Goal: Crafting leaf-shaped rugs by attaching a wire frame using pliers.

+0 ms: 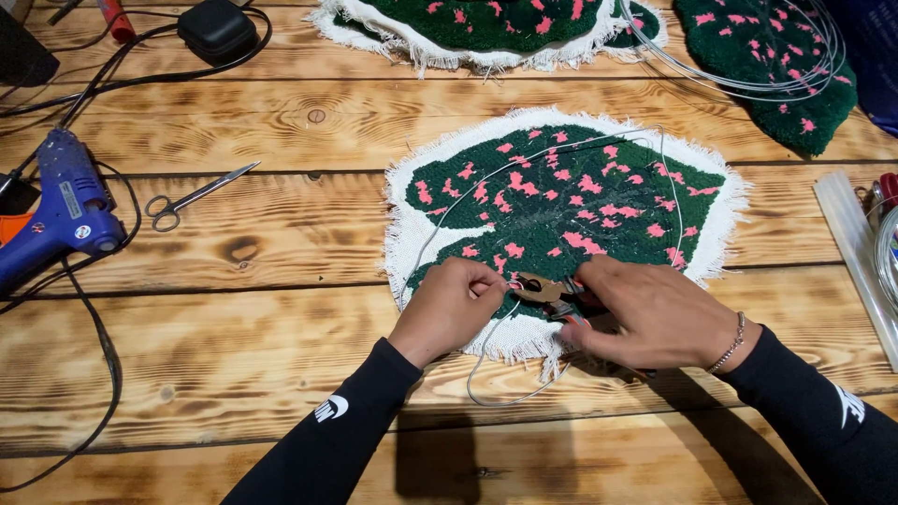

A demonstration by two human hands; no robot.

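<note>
Left hand: from the head view I see my left hand (451,309) curled nearly closed at the near edge of the leaf rug, fingertips pinched on the thin wire.
Right hand: my right hand (655,313) sits just right of the left one, wrapped closed around the handles of the pliers; a bracelet (731,347) circles its wrist.
Pliers: the pliers (552,292) point left between my two hands, their nose touching the wire right beside the left fingertips, over the rug's near edge.
Wire: the wire (524,166) runs in a loop on top of the leaf rug, following its outline, and a loose end curves off the near fringe onto the bare wood.
Leaf rug: the leaf rug (571,201), dark green with pink flecks and a white frayed cloth border, lies flat on the wooden table (281,355).
Scissors: small scissors (192,196) lie well left of the rug.
Glue gun: a blue glue gun (65,210) rests further left of the rug, past the scissors, its black cord trailing toward me.
Other rugs: two more tufted pieces, one (486,28) beyond the leaf rug and one (767,65) beyond it to the right, the second carrying a coil of wire.
Glue sticks: clear glue sticks (856,252) lie right of the rug, near the table edge.
</note>
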